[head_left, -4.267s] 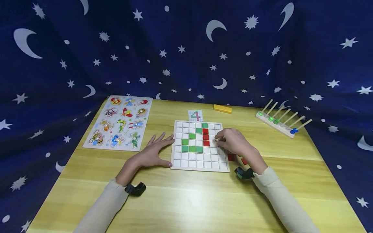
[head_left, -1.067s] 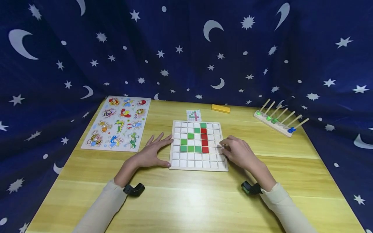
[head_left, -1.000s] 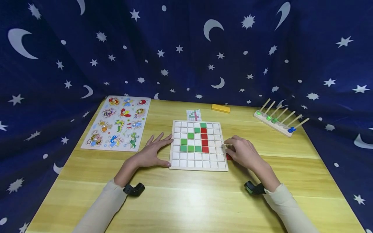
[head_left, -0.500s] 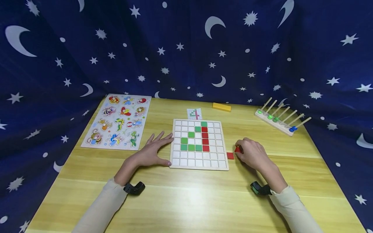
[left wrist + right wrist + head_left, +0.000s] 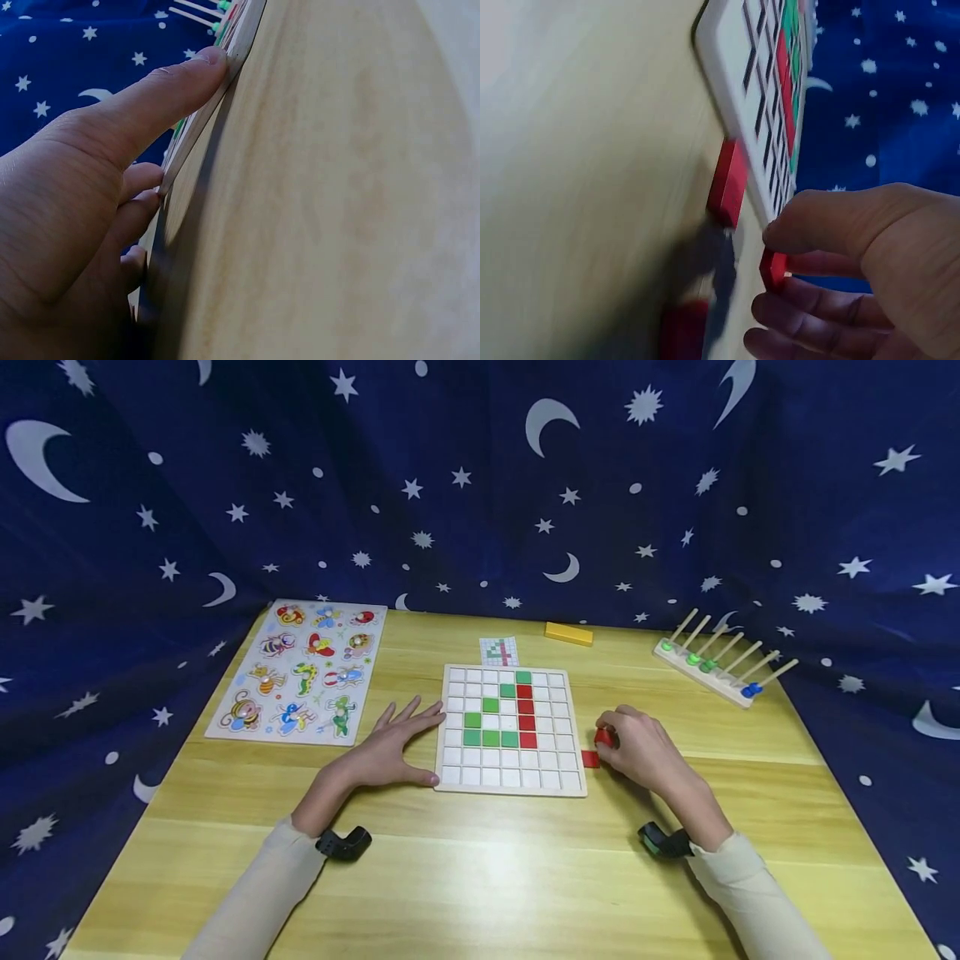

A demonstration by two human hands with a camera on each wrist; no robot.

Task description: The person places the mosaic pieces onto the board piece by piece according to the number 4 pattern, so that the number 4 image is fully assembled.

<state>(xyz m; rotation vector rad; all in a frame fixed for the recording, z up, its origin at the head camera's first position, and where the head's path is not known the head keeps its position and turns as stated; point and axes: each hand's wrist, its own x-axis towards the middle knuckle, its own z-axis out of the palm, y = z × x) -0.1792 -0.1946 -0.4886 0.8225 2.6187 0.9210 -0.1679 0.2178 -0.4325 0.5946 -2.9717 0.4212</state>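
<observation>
My right hand [image 5: 637, 745] pinches a red square tile [image 5: 773, 268] between thumb and fingers, just off the board's right edge. A second red tile [image 5: 591, 759] lies flat on the table against that edge. In the right wrist view another red tile [image 5: 684, 330] shows at the bottom; the hand hides it in the head view. The white gridded wooden board [image 5: 487, 772] carries a diagonal and a row of green tiles [image 5: 491, 738] and a column of red tiles [image 5: 527, 723]. At its left edge my left hand [image 5: 378, 753] rests with fingers spread, thumb and fingertips touching the rim.
A small pattern card [image 5: 498, 652] with a green and red grid design lies behind the board. An insect peg puzzle [image 5: 296, 672] is at the left, a yellow block [image 5: 568, 634] at the back. A bead rack with slanted pegs [image 5: 705, 675] stands back right.
One more red tile now sits at the bottom of the red column. My right hand has moved right off the board and picked up another red tile. The left hand stays put.
</observation>
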